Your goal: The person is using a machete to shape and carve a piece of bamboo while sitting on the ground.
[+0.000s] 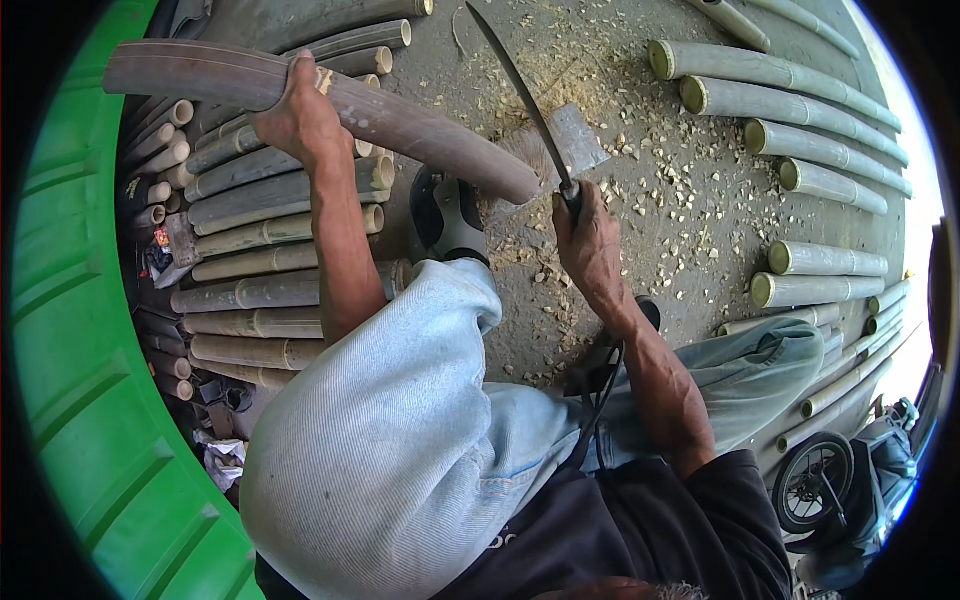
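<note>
1. The dark bamboo pole [430,135] slants from the upper left of the frame to the upper centre; the left hand [305,120] is clamped around it at one place only. A blow at the far end could twist or roll it out of that grip.
2. The right hand [590,240] is wrapped around the handle of a machete [530,103], blade pointing to the top of the frame. A loosened hold could let the blade turn and glance off the rounded surface.
3. The left shoe [450,220], upper centre, sits just beside the pole's lower end; a deflected edge could reach it.
4. Whether that end rests on the grey block [585,140] cannot be told; unsupported, it could bounce.
5. Scattered chips [690,200], right of centre, could make footing slip.
</note>
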The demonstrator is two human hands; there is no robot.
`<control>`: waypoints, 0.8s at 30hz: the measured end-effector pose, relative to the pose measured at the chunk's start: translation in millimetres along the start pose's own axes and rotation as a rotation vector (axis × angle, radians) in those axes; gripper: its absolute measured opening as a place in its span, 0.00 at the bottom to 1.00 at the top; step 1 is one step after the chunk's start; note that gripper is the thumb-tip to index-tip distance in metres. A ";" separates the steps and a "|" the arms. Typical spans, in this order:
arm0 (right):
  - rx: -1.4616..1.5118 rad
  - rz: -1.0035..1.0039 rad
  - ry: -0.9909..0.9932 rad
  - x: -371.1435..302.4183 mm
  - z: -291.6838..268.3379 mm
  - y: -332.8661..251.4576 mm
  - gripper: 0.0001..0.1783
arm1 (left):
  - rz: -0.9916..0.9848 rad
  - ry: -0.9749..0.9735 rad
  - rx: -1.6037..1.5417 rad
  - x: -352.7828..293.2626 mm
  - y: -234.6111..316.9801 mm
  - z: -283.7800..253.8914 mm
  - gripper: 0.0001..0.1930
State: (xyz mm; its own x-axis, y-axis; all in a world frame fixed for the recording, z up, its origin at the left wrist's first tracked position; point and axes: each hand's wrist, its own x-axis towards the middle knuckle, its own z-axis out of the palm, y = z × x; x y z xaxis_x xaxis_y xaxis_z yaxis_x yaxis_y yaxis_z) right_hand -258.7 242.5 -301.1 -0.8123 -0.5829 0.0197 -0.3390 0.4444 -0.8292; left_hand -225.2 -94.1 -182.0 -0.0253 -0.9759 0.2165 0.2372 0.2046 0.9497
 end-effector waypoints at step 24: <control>0.022 -0.094 -0.010 -3.6 9.8 12.0 0.16 | -0.029 -0.060 -0.148 12.7 -18.0 -32.8 0.22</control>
State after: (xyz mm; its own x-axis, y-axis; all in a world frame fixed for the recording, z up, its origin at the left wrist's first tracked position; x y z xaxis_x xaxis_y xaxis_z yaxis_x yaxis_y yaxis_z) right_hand -255.2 243.3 -316.6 -0.7726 -0.6281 0.0931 -0.4032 0.3721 -0.8361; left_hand -197.9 -112.6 -203.7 -0.0916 -0.9741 0.2068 0.3763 0.1584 0.9129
